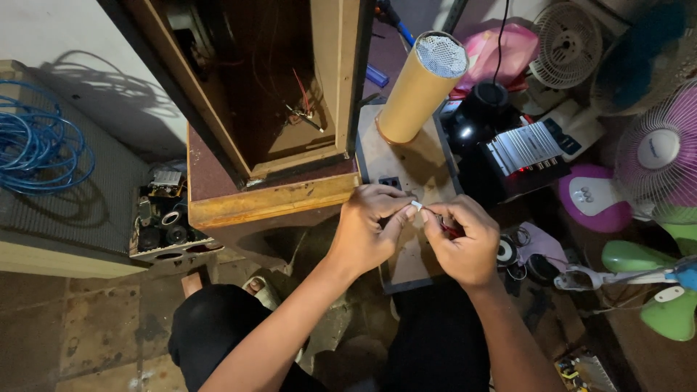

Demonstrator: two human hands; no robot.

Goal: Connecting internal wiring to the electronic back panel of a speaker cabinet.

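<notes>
- Head view looks down on two bare hands meeting over a flat board point(406, 170) that lies between the person's knees.
- Left hand point(367, 229) is curled, thumb and forefinger pinched on a small white piece point(417, 206) held at the fingertips.
- Right hand point(465, 239) is closed too, its fingertips pressed to the same white piece from the other side; a thin red wire point(449, 231) runs back under its fingers into the palm.
- White piece sits exactly where the two grips meet, lifted clear of the board; what kind of part it is cannot be told at this size.
- Just beyond the pinch, a tan cardboard tube point(417, 91) with a white mesh cap stands tilted on the far end of the board.
- Beyond the left hand stands an open wooden cabinet point(276, 109) with loose wires inside.
- Farther out on the left hand's side, a small box of round parts point(163, 221) sits on the floor, and a coil of blue cable point(40, 149) lies on a grey surface.
- Beyond the right hand rests a black amplifier with a ribbed silver face point(519, 149).
- Out past the right hand stand several fans, one pink point(657, 156) and one green point(653, 290).
</notes>
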